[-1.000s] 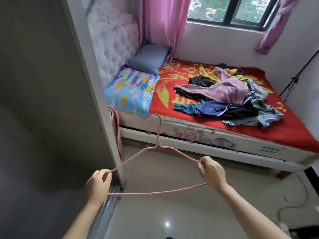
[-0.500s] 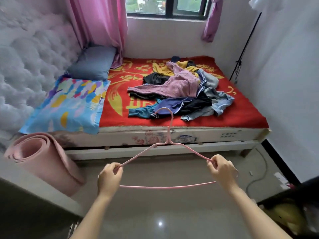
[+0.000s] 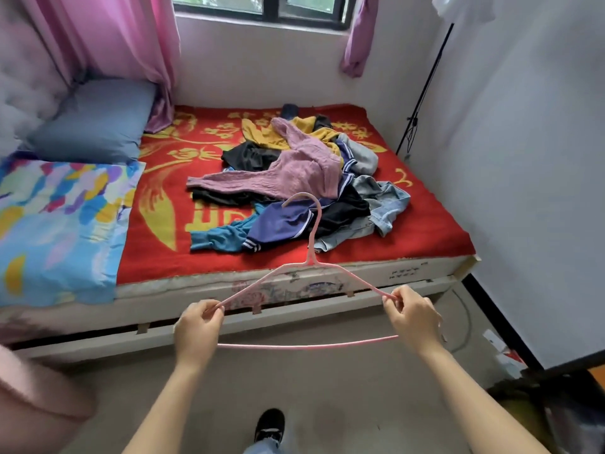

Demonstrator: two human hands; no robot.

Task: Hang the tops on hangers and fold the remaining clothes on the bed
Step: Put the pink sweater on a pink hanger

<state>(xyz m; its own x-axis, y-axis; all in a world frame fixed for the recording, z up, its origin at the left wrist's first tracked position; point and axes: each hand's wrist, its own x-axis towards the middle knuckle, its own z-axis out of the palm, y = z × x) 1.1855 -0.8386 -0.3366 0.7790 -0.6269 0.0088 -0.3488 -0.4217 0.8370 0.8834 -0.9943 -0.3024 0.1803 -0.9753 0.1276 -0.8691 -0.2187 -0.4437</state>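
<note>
1. Two bare hands are holding a pink wire hanger (image 3: pixel 310 261) out in front of the body in the head view, above the floor and just short of the bed frame (image 3: pixel 196 309).
2. The left hand (image 3: pixel 196 332) is gripping the hanger's left shoulder end. Its fingers are curling round the wire, the thumb is pinching from the top, and the forearm is reaching up from the bottom edge.
3. The right hand (image 3: pixel 414 317) is gripping the opposite end in the same way, knuckles turned outward. Its forearm is angling in from the lower right, and both arms are stretching nearly straight.
4. The hanger is tilting away from the person. Its bottom bar is running between the hands on the near side, and its hook is pointing toward the bed and showing in front of the clothes.
5. The clothes pile (image 3: pixel 327 211) is lying unfolded in the middle of the red blanket (image 3: pixel 425 231). A mauve knitted sweater (image 3: pixel 294 175) is spreading across the top, over a yellow garment (image 3: pixel 262 134), a navy striped top (image 3: pixel 278 224), a teal piece (image 3: pixel 219 239) and a denim garment (image 3: pixel 383 204).
6. A blue pillow (image 3: pixel 95 122) and a multicoloured pillow (image 3: pixel 59 224) are sitting at the bed's left end, under a pink curtain (image 3: pixel 108 37).
7. A black shoe (image 3: pixel 270 424) is showing on the floor between the forearms.
</note>
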